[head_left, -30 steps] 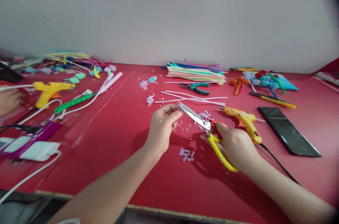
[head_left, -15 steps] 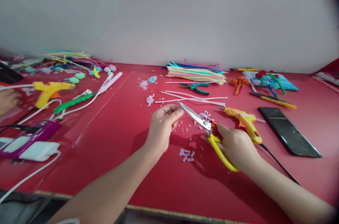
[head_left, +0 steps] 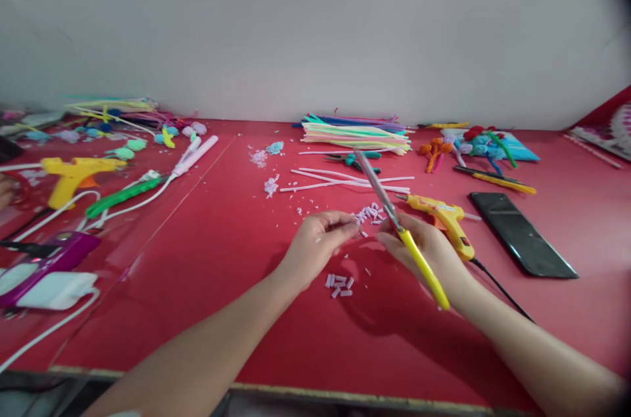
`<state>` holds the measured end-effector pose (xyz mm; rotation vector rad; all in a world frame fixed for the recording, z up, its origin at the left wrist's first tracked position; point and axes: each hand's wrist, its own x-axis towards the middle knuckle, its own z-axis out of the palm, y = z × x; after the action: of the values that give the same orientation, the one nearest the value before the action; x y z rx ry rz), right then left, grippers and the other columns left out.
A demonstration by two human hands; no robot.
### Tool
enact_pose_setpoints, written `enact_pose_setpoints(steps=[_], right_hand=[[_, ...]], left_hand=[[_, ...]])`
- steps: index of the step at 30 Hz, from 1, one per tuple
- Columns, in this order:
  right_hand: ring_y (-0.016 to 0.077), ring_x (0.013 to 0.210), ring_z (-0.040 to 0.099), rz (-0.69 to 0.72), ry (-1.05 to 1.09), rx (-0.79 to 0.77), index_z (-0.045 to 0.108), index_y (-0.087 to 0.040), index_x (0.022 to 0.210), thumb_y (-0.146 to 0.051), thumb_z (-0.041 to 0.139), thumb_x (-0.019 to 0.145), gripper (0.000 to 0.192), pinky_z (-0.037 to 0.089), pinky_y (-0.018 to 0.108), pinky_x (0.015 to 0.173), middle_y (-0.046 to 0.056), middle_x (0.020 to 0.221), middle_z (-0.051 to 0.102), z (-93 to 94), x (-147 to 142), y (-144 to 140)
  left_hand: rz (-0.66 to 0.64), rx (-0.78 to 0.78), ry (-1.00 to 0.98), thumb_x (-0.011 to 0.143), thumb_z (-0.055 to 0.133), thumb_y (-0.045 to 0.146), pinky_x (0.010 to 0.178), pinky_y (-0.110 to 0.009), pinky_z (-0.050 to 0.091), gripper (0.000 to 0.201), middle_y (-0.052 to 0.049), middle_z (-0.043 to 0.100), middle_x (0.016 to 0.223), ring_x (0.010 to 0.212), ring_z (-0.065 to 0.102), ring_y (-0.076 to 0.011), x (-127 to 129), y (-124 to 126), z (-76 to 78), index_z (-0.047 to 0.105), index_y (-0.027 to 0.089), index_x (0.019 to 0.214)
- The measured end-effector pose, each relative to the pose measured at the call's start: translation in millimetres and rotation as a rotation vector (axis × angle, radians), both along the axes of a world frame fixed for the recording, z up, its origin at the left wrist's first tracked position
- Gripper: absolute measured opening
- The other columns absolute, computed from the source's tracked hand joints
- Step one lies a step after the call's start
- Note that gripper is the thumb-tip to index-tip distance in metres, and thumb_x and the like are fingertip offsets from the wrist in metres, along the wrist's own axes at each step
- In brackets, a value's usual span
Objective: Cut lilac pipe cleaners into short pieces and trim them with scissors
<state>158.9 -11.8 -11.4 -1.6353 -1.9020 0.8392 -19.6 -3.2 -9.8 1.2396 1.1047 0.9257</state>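
Observation:
My right hand [head_left: 428, 249] is closed around yellow-handled scissors [head_left: 382, 190], their blades together and tilted up toward the back wall. The thumb and fingers of my left hand [head_left: 323, 239] are pinched at the near left edge of a small pile of short lilac pipe-cleaner pieces [head_left: 371, 212]; whatever lies between the fingertips is too small to make out. Closer to me sits another cluster of short cut pieces [head_left: 339, 283]. Behind the hands, several long pale pink pipe cleaners [head_left: 320, 186] lie crossed, and the pliers [head_left: 335, 158] rest partly hidden behind the scissor blades.
A yellow glue gun [head_left: 451, 210] and a black phone [head_left: 522, 233] lie at right. Pipe-cleaner bundles [head_left: 352, 134] are against the wall. On the left are another glue gun [head_left: 73, 177], a purple power strip [head_left: 64, 259], cords and part of another person's hand [head_left: 6, 193].
The scissors have swung away from my left fingertips and now point upward. My left hand has moved right and down to the lilac pieces. The view has shifted slightly right.

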Motion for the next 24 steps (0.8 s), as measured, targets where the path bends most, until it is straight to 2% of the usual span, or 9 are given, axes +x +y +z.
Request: enact_pose_setpoints(steps=[4,8,10,14,18,20,21,23,24], right_hand=[[0.0077,0.046,0.036,0.026,0.190,-0.131,0.049,-0.018,0.070,-0.038,0.047,0.075,0.021,0.029,0.020,0.043,-0.005,0.052,0.040,6.0,-3.1,-4.1],[0.0080,0.048,0.037,0.063,0.161,-0.061,0.049,-0.017,0.068,-0.037,0.049,0.074,0.021,0.029,0.020,0.044,-0.004,0.053,0.041,2.1,-2.2,-6.6],[0.0092,0.051,0.040,0.020,0.109,0.041,0.050,-0.017,0.069,-0.037,0.048,0.074,0.020,0.030,0.021,0.045,-0.003,0.055,0.045,-1.8,1.9,-3.7],[0.0120,0.053,0.045,-0.150,-0.067,0.211,0.053,-0.018,0.071,-0.040,0.047,0.073,0.024,0.030,0.022,0.047,0.000,0.057,0.053,-5.1,13.9,10.8],[0.0121,0.047,0.044,-0.188,-0.135,0.178,0.055,-0.017,0.069,-0.050,0.047,0.072,0.033,0.027,0.023,0.045,0.000,0.050,0.051,-3.2,22.2,22.4],[0.0115,0.045,0.043,-0.195,-0.113,0.150,0.055,-0.017,0.067,-0.052,0.046,0.072,0.037,0.026,0.023,0.044,-0.001,0.047,0.049,-2.8,24.4,23.5],[0.0112,0.044,0.043,-0.195,-0.105,0.145,0.055,-0.017,0.067,-0.053,0.045,0.072,0.037,0.026,0.022,0.043,-0.001,0.047,0.049,-3.2,25.4,23.3],[0.0109,0.045,0.043,-0.177,-0.101,0.156,0.055,-0.017,0.069,-0.052,0.046,0.072,0.037,0.025,0.022,0.043,-0.001,0.049,0.050,-5.1,27.1,22.2],[0.0108,0.046,0.043,-0.160,-0.104,0.168,0.055,-0.017,0.070,-0.051,0.046,0.072,0.036,0.025,0.022,0.044,-0.001,0.050,0.051,-6.4,27.8,21.6]], left_hand=[[-0.165,0.160,0.164,0.073,0.054,0.028,0.064,-0.024,0.040,0.016,-0.002,0.059,0.072,0.069,0.053,-0.0142,6.8,-5.6,-0.9,0.064,0.016,0.072],[-0.226,0.230,0.242,0.075,0.051,0.026,0.061,-0.023,0.040,0.015,-0.002,0.059,0.075,0.068,0.053,-0.0140,9.2,-7.9,-3.6,0.063,0.017,0.073],[-0.211,0.275,0.305,0.075,0.051,0.025,0.058,-0.022,0.038,0.014,-0.001,0.058,0.071,0.063,0.051,-0.0124,7.0,-6.4,-3.3,0.062,0.017,0.071],[-0.129,0.407,0.468,0.075,0.051,0.023,0.059,-0.023,0.038,0.014,-0.002,0.058,0.072,0.062,0.050,-0.0120,-2.7,0.2,1.2,0.063,0.018,0.071],[-0.064,0.502,0.581,0.079,0.047,0.027,0.061,-0.024,0.037,0.022,-0.002,0.057,0.071,0.062,0.050,-0.0115,-13.2,8.2,1.2,0.061,0.018,0.066],[-0.055,0.505,0.623,0.081,0.041,0.027,0.064,-0.024,0.038,0.029,-0.002,0.055,0.070,0.063,0.051,-0.0115,-17.3,12.1,-2.6,0.058,0.017,0.060],[-0.044,0.498,0.652,0.081,0.042,0.024,0.065,-0.025,0.037,0.026,-0.002,0.054,0.071,0.064,0.051,-0.0114,-18.9,13.8,-4.7,0.057,0.017,0.060],[-0.009,0.482,0.718,0.075,0.048,0.017,0.065,-0.025,0.037,0.010,-0.001,0.054,0.077,0.064,0.050,-0.0110,-21.1,15.8,-7.3,0.058,0.018,0.071],[0.000,0.478,0.742,0.071,0.050,0.014,0.064,-0.024,0.037,0.012,0.000,0.054,0.080,0.063,0.049,-0.0106,-21.6,15.9,-7.2,0.057,0.019,0.079]])
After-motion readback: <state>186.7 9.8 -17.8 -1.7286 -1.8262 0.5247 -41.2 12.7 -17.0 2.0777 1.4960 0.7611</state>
